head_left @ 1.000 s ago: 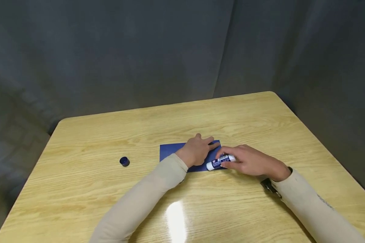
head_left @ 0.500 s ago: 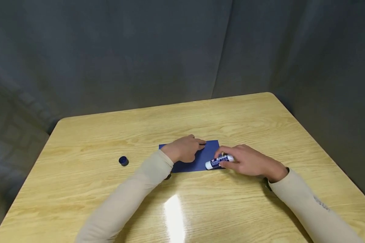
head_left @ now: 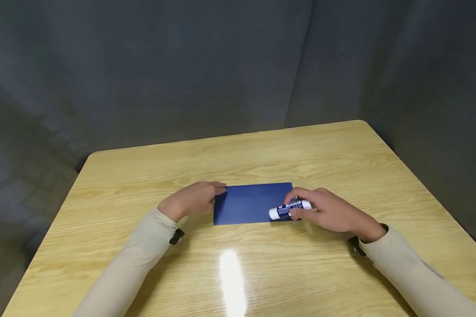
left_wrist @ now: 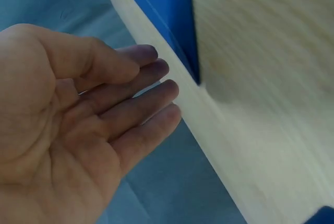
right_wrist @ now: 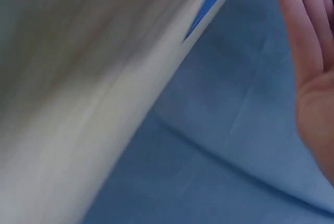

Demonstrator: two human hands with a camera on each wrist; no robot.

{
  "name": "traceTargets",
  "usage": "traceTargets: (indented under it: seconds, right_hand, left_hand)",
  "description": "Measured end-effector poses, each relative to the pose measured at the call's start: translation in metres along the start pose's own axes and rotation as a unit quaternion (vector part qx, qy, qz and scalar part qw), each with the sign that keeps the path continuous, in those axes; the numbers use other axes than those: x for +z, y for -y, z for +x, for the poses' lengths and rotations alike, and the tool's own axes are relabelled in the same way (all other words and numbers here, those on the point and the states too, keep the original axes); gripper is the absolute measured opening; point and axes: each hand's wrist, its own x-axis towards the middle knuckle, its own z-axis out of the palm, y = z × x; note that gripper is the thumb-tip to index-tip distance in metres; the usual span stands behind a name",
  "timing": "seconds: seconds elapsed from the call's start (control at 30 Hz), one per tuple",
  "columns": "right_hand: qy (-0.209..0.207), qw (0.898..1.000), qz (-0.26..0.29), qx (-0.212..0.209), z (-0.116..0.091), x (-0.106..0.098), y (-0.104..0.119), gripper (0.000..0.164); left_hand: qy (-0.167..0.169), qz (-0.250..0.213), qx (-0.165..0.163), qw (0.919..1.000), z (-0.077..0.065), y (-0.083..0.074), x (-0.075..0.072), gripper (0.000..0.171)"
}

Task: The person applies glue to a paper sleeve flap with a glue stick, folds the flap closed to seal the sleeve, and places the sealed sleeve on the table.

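Observation:
A dark blue rectangular sheet of paper (head_left: pixel 250 203) lies flat on the wooden table. Over its right part, my right hand (head_left: pixel 333 211) holds a glue stick (head_left: pixel 285 210) between thumb and fingers, tilted, its white end pointing left. In the right wrist view only part of that hand (right_wrist: pixel 315 72) shows and the glue stick is out of sight. My left hand (head_left: pixel 194 200) hovers by the sheet's upper left corner, holding nothing. Its relaxed, nearly straight fingers (left_wrist: pixel 151 101) appear in the left wrist view, beside the corner of the blue paper (left_wrist: pixel 169 12).
Dark curtains (head_left: pixel 206 70) hang behind the table (head_left: pixel 182 264) and along its right side. At the lower right of the left wrist view, a small dark blue thing (left_wrist: pixel 321 217) is cut off by the frame. Bright glare lies on the near tabletop.
My left hand has slid left across the blue paper, from its right part to beyond its left edge, uncovering it. The blue cap seen on the left is now hidden. The right hand still holds the glue stick.

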Motion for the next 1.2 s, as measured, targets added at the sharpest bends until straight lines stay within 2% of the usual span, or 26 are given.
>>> traceTargets:
  seconds: [0.1, 0.17, 0.23, 0.3, 0.47, 0.77, 1.1, 1.2]
  right_hand:
    - [-0.011, 0.997, 0.072, -0.002, 0.000, 0.002, 0.006, 0.015]
    - [-0.010, 0.997, 0.077, 0.000, 0.000, 0.004, 0.006, 0.016]
    - [-0.001, 0.998, 0.056, 0.001, 0.001, 0.006, 0.004, 0.018]
    - [0.003, 1.000, 0.008, -0.003, 0.000, 0.006, 0.000, 0.021]
    - [0.004, 0.997, -0.075, -0.021, -0.001, 0.006, -0.009, 0.026]
    - [0.015, 0.997, -0.066, -0.024, -0.001, 0.004, -0.010, 0.028]
    - [0.009, 0.997, -0.073, -0.024, 0.000, 0.002, -0.006, 0.030]
    - [0.000, 0.996, -0.081, -0.022, 0.000, 0.004, -0.005, 0.032]
  left_hand:
    - [-0.006, 0.001, -0.006, 1.0000, -0.003, 0.000, 0.003, 0.050]
    - [-0.009, 0.001, -0.011, 0.9999, -0.004, 0.000, 0.004, 0.050]
    - [-0.011, 0.004, -0.014, 0.9998, -0.003, 0.001, 0.007, 0.051]
    - [-0.013, 0.010, -0.016, 0.9997, -0.003, 0.001, 0.009, 0.052]
    - [-0.018, 0.031, -0.010, 0.9993, -0.002, 0.001, 0.017, 0.054]
    - [-0.015, 0.032, 0.003, 0.9994, -0.001, -0.001, 0.025, 0.052]
    - [0.023, -0.034, -0.016, 0.9990, -0.002, 0.002, 0.018, 0.057]
    - [0.011, -0.046, -0.014, 0.9988, -0.006, 0.000, 0.015, 0.056]
